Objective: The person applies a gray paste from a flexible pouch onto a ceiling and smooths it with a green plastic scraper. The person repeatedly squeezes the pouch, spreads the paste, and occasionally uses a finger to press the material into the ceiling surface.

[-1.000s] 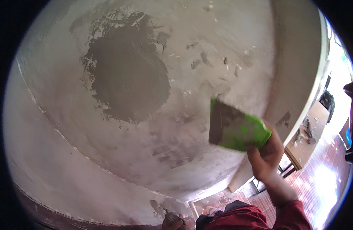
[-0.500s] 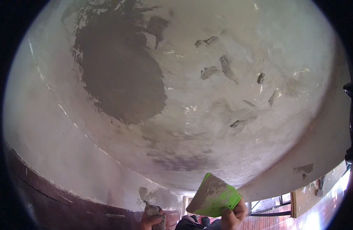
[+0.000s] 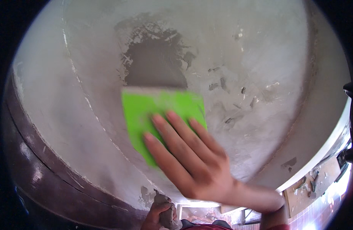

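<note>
My right hand (image 3: 199,165) holds a flat green plastic spreader (image 3: 165,105), its fingers spread over the broad face and its thumb out of sight. The spreader's far edge lies over the lower part of a dark grey plaster patch (image 3: 155,63) on the pale wall (image 3: 96,50) and covers some of it. Low in the picture, my left hand (image 3: 157,212) is closed round a grey lump of what looks like wet plaster (image 3: 168,214).
Small dark dabs (image 3: 223,83) mark the wall to the right of the patch. A dark red-brown band (image 3: 35,161) runs along the lower left. At lower right, a board (image 3: 312,188) carries grey scraps, with bright floor (image 3: 318,214) beyond it.
My right hand has raised the spreader from low in the picture to the patch, turning its clean green face into view. My left hand still grips the grey lump. The view has shifted.
</note>
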A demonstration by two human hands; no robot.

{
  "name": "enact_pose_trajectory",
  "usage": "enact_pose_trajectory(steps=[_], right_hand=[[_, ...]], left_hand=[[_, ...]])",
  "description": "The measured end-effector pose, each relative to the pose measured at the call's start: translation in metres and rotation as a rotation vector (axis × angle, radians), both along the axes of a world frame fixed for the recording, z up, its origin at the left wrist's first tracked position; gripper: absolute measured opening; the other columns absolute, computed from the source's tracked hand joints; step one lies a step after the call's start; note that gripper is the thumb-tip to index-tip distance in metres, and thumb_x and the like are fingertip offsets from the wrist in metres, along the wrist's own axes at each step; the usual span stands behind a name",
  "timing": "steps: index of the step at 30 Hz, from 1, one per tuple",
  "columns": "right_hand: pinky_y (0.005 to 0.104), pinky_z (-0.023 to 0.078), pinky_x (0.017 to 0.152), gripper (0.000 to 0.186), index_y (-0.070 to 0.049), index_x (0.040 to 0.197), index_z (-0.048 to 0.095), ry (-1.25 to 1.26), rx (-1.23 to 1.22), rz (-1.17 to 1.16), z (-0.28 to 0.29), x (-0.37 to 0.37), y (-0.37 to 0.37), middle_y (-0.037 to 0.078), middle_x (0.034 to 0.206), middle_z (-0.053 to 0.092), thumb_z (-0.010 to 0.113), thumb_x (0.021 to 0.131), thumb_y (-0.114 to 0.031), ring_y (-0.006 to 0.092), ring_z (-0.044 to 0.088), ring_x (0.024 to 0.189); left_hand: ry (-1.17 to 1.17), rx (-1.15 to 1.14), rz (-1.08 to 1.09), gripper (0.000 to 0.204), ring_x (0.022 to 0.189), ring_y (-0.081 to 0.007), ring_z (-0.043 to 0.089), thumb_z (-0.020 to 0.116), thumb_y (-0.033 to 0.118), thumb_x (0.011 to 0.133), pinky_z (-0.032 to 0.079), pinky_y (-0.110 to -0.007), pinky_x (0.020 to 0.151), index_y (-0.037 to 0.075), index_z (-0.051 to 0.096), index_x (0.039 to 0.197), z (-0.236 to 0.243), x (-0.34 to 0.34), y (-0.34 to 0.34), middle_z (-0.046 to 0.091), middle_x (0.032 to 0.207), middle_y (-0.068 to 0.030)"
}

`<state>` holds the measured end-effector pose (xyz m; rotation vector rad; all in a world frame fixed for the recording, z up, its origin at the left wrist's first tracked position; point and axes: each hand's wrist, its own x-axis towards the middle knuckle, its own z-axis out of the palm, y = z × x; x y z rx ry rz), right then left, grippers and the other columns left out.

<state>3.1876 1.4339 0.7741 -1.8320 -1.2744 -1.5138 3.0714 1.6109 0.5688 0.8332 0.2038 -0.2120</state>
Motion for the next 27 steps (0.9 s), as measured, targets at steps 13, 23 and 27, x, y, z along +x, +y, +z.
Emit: enact_pose_trajectory(steps=[13, 23, 27], right_hand=[[0.0524, 0.042, 0.103, 0.045, 0.001, 0.121, 0.062, -0.311, -0.506, -0.532, -0.027, 0.076, 0.037, 0.023, 0.129, 0.057, 0.056, 0.079, -0.015, 0.0386, 0.053, 0.123], [0.0469, 0.049, 0.096, 0.045, 0.000, 0.123, 0.061, -0.033, -0.505, -0.355, -0.021, -0.020, 0.011, 0.021, 0.128, 0.059, 0.058, 0.080, -0.012, 0.0328, 0.058, 0.119], [0.0466, 0.049, 0.096, 0.045, 0.000, 0.122, 0.062, -0.086, -0.265, -0.443, 0.037, 0.001, -0.001, 0.019, 0.129, 0.060, 0.060, 0.078, -0.005, 0.0318, 0.059, 0.119]], left_hand=[[-0.061, -0.030, -0.197, 0.022, 0.058, -0.0194, 0.053, 0.067, 0.018, 0.083, 0.043, -0.035, 0.054, 0.009, 0.055, 0.100, -0.018, 0.006, -0.009, 0.054, 0.069, -0.0071], [-0.061, 0.038, -0.221, 0.021, 0.058, -0.0176, 0.054, 0.066, 0.017, 0.083, 0.045, -0.033, 0.053, 0.009, 0.054, 0.097, -0.020, 0.008, 0.013, 0.054, 0.070, -0.0050], [-0.076, 0.056, -0.218, 0.017, 0.058, -0.0132, 0.055, 0.066, 0.016, 0.084, 0.046, -0.029, 0.052, 0.010, 0.055, 0.097, -0.026, 0.008, 0.022, 0.056, 0.072, -0.0015]])
